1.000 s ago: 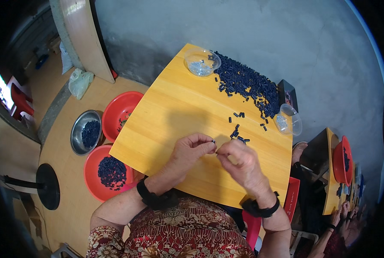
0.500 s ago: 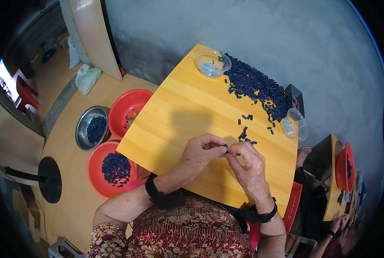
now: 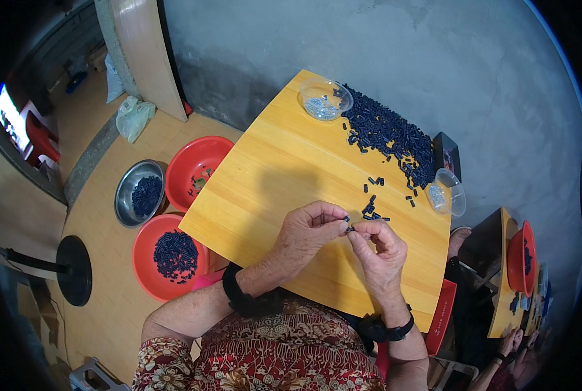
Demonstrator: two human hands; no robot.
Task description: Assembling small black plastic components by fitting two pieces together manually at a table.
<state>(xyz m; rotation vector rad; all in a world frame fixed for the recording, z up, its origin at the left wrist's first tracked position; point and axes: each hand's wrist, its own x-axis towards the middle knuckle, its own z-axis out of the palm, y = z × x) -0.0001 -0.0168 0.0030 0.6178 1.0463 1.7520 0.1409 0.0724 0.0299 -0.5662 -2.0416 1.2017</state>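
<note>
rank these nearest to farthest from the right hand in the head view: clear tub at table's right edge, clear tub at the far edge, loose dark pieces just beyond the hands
From the right hand:
1. Loose dark pieces, just ahead
2. Right-edge clear tub, ahead and right
3. Far-edge clear tub, ahead and left
</note>
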